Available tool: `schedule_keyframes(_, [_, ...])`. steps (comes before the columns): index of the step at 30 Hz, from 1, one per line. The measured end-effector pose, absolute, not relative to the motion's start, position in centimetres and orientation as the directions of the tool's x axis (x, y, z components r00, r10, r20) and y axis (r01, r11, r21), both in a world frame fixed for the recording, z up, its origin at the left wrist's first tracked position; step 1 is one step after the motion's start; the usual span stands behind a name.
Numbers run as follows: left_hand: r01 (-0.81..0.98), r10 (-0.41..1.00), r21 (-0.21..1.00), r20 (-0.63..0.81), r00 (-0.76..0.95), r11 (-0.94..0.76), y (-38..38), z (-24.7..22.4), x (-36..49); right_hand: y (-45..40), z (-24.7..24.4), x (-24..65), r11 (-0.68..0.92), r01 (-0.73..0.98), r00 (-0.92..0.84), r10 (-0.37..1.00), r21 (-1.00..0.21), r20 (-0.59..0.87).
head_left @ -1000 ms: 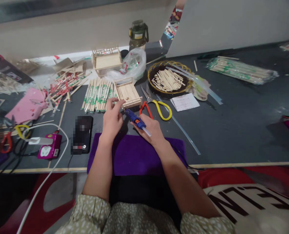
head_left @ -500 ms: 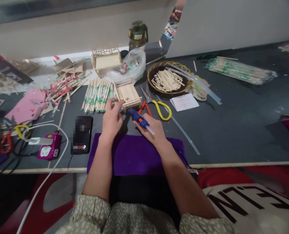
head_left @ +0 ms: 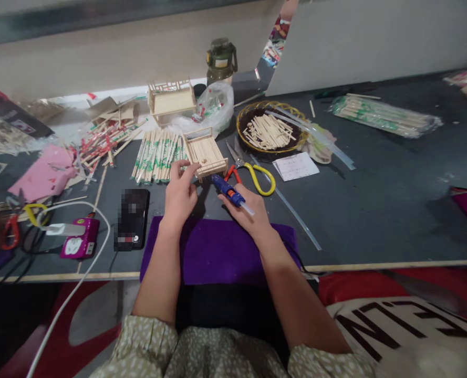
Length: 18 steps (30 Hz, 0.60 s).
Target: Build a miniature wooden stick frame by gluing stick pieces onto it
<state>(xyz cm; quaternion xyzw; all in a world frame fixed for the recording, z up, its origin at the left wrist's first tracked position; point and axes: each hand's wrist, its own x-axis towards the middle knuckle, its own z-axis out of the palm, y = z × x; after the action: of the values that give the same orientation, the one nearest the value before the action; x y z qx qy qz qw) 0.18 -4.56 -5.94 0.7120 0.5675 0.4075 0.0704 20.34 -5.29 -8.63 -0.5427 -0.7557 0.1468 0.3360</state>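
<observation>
My left hand has its fingertips on the near left corner of a miniature wooden bed made of thin sticks, holding it on the table. A small bit lies on the slats by those fingertips. In my right hand is a blue glue gun, a clear glue stick jutting from its back end. Its nozzle points at the bed's near rail, just short of it as far as I can see. Right beside the gun lie scissors with red and yellow handles.
Behind the bed stands a larger stick model. Wrapped chopsticks lie left of it; a basket of cut sticks is to the right. A phone, purple cloth, power adapter and loose glue stick lie nearer.
My right hand has drawn the glue gun slightly to the right, away from the bed's near rail. My left hand stays at the same corner.
</observation>
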Motion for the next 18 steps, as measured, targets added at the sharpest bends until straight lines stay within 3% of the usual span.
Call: schedule_keyframes(18, [0.742, 0.852, 0.563, 0.523, 0.022, -0.365, -4.5, -6.0, 0.2, -5.3, -8.5, 21.4, 0.192, 0.699, -0.051, 0.974, -0.689, 0.22])
